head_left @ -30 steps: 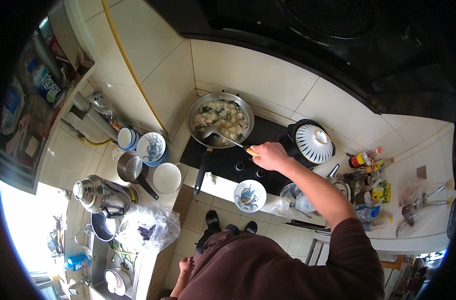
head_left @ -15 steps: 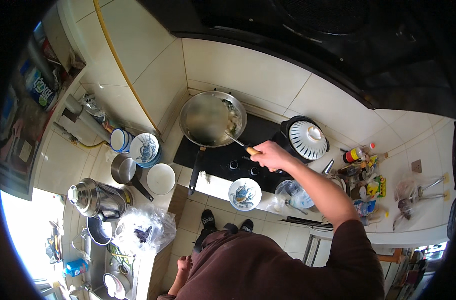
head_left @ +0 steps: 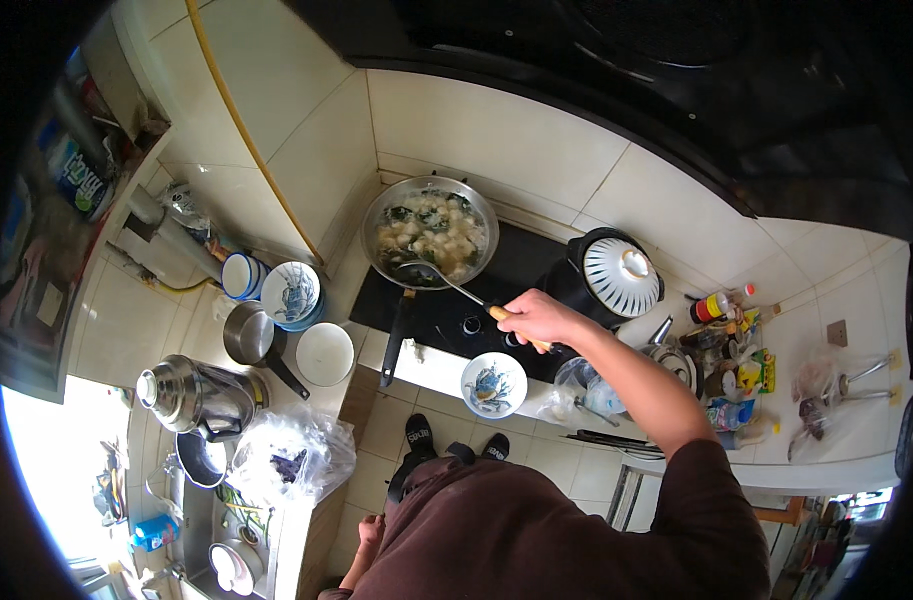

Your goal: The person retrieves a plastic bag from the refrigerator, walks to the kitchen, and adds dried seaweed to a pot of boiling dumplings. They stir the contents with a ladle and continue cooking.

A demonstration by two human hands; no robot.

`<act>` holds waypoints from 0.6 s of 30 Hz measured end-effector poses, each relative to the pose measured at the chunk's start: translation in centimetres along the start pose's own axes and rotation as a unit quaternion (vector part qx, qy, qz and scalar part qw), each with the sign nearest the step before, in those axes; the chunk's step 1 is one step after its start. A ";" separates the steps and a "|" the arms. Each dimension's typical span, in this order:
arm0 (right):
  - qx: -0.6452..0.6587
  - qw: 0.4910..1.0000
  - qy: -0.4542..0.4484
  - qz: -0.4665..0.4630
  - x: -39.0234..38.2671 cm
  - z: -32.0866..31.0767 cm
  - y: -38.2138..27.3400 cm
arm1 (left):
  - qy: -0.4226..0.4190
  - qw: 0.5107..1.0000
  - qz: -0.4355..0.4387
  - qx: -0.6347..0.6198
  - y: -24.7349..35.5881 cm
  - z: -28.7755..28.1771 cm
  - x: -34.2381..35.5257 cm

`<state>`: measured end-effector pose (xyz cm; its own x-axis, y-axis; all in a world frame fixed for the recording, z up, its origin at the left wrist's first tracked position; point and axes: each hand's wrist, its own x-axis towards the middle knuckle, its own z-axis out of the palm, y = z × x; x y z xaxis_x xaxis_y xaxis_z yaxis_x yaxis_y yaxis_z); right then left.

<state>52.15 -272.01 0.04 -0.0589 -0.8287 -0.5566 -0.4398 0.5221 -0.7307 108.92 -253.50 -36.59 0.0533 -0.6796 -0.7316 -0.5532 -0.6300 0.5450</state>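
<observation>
My right hand [head_left: 538, 318] is closed round the wooden handle of a metal ladle [head_left: 458, 288]. The ladle's bowl dips into the near side of a steel pan [head_left: 491, 225] on the stove. In the pan is a soup [head_left: 431, 230] of pale chunks and dark green leaves in broth. The pan's long black handle [head_left: 396, 340] points toward me. Just below my right hand, a blue-patterned white bowl [head_left: 493, 385] sits on the counter's front edge. My left hand [head_left: 371, 528] hangs low at my side with curled fingers and nothing visible in it.
A black pot [head_left: 581, 255] with a striped white lid [head_left: 616, 275] stands right of the pan. On the left counter are stacked bowls [head_left: 291, 290], a small saucepan [head_left: 248, 335], a white bowl [head_left: 324, 355], a steel thermos [head_left: 201, 398] and a plastic bag [head_left: 291, 460]. Bottles and packets crowd the right.
The blur or steam over the pan has gone, so its contents show. My right hand has drawn slightly back toward me, and the ladle's bowl now shows at the pan's near side.
</observation>
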 end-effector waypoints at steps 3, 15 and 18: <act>0.090 0.996 0.006 0.015 1.8 0.3 1.0 | -0.015 0.999 -0.003 -0.028 0.0 -0.1 0.2; 0.301 0.951 -0.047 0.051 5.9 1.0 3.2 | -0.035 0.996 -0.027 -0.080 4.5 -0.4 -0.9; 0.193 0.981 0.004 -0.003 5.7 2.1 1.7 | -0.025 0.994 -0.034 -0.098 4.7 -0.2 -1.0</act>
<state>52.95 -275.42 -5.25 -0.0642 -0.8327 -0.5499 -0.0688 0.5535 -0.8300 106.48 -255.82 -33.21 0.0410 -0.6173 -0.7856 -0.3772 -0.7377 0.5599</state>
